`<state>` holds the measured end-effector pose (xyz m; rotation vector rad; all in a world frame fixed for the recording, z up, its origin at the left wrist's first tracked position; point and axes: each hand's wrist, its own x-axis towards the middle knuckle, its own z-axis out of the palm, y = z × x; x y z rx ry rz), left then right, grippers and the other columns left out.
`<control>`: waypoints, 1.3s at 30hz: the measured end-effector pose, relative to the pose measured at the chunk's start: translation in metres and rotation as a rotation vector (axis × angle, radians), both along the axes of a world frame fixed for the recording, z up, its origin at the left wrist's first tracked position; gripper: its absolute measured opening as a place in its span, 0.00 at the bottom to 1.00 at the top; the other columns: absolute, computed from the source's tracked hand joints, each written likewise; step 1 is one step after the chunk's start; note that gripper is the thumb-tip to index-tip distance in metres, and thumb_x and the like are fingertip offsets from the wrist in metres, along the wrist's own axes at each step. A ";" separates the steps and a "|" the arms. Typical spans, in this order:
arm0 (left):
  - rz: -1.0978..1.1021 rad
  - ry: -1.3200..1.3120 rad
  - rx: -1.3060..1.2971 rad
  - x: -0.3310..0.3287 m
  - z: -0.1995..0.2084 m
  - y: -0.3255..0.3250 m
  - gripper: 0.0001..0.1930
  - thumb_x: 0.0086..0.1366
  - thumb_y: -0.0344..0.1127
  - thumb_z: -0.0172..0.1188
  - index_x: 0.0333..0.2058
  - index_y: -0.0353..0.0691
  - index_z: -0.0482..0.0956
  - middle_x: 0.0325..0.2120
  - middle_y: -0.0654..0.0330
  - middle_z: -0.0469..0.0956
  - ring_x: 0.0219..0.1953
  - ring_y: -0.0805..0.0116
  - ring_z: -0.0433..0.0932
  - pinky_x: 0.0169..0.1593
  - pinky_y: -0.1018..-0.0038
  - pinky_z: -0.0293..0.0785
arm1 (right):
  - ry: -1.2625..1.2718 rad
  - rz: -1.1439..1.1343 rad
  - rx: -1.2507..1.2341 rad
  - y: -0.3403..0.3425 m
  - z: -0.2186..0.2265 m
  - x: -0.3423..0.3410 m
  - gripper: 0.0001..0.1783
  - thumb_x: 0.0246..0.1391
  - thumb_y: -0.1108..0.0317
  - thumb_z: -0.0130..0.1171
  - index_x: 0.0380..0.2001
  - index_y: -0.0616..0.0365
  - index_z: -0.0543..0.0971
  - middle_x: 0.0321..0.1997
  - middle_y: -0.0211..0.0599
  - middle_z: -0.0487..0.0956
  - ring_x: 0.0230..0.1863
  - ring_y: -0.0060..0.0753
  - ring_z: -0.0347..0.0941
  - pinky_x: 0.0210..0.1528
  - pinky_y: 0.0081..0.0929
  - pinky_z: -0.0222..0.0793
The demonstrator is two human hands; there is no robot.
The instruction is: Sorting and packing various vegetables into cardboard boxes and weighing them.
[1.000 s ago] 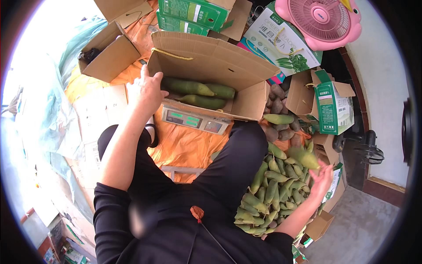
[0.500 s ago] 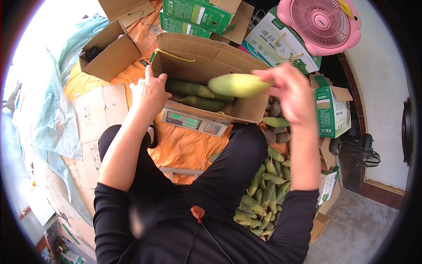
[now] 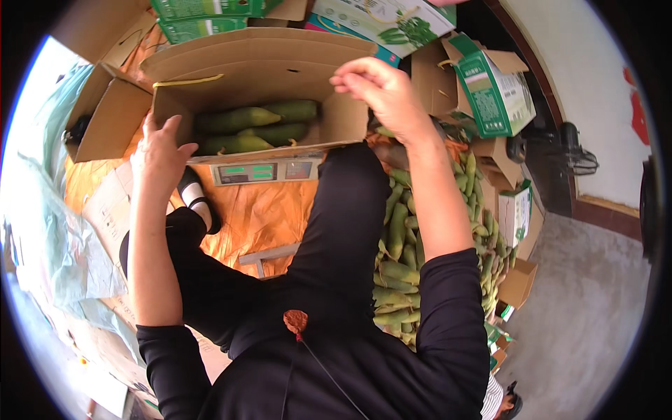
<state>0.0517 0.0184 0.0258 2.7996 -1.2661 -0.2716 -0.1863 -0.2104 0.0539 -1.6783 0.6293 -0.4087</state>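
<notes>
The left hand [image 3: 159, 159] rests, fingers spread, against the left end of an open carton [image 3: 262, 63], and the right hand [image 3: 385, 98], loosely curled and visibly empty, hangs by its right end, several green radishes [image 3: 234, 120] already lying inside, while a large radish heap [image 3: 397, 231] at right lies unpacked.

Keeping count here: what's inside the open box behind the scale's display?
The box holds at least four green radishes. Anything beneath them, or low behind the near wall, is hidden.
</notes>
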 end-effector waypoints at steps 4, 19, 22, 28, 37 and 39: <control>-0.021 0.055 0.020 0.000 0.001 -0.004 0.28 0.53 0.40 0.64 0.53 0.46 0.70 0.59 0.43 0.59 0.53 0.46 0.69 0.53 0.61 0.69 | 0.073 -0.250 0.003 -0.008 -0.025 -0.093 0.10 0.60 0.66 0.51 0.40 0.60 0.76 0.40 0.34 0.79 0.41 0.24 0.75 0.43 0.21 0.69; -0.086 0.050 -0.070 0.009 -0.020 -0.004 0.28 0.56 0.39 0.61 0.57 0.45 0.66 0.58 0.43 0.59 0.58 0.47 0.63 0.58 0.62 0.62 | 0.924 -0.707 0.177 0.154 -0.292 -0.356 0.13 0.45 0.59 0.59 0.27 0.58 0.81 0.31 0.48 0.80 0.37 0.48 0.77 0.41 0.37 0.70; -0.078 0.049 -0.061 0.013 -0.019 0.001 0.28 0.57 0.39 0.60 0.57 0.45 0.66 0.59 0.44 0.59 0.59 0.47 0.62 0.59 0.62 0.61 | 1.030 -0.659 0.232 0.172 -0.285 -0.344 0.13 0.44 0.61 0.61 0.32 0.57 0.80 0.34 0.43 0.80 0.40 0.46 0.76 0.44 0.37 0.69; -0.068 0.045 -0.023 0.017 -0.021 -0.001 0.30 0.57 0.39 0.59 0.59 0.46 0.64 0.60 0.45 0.57 0.60 0.48 0.61 0.59 0.60 0.61 | 1.265 -0.552 0.075 0.190 -0.275 -0.345 0.26 0.39 0.61 0.68 0.44 0.55 0.74 0.44 0.40 0.78 0.48 0.43 0.73 0.49 0.35 0.69; -0.086 0.020 -0.075 0.007 -0.020 -0.003 0.29 0.54 0.37 0.63 0.56 0.43 0.67 0.58 0.44 0.60 0.58 0.47 0.63 0.58 0.62 0.62 | 1.600 -0.305 0.116 0.191 -0.261 -0.346 0.15 0.49 0.58 0.57 0.41 0.47 0.77 0.45 0.37 0.78 0.50 0.42 0.72 0.50 0.44 0.66; -0.023 0.031 -0.065 -0.003 -0.010 -0.006 0.30 0.53 0.36 0.64 0.56 0.44 0.67 0.57 0.44 0.60 0.56 0.48 0.65 0.57 0.63 0.64 | 1.577 -0.295 0.064 0.186 -0.259 -0.349 0.14 0.49 0.57 0.58 0.38 0.49 0.79 0.44 0.39 0.79 0.48 0.43 0.74 0.48 0.45 0.68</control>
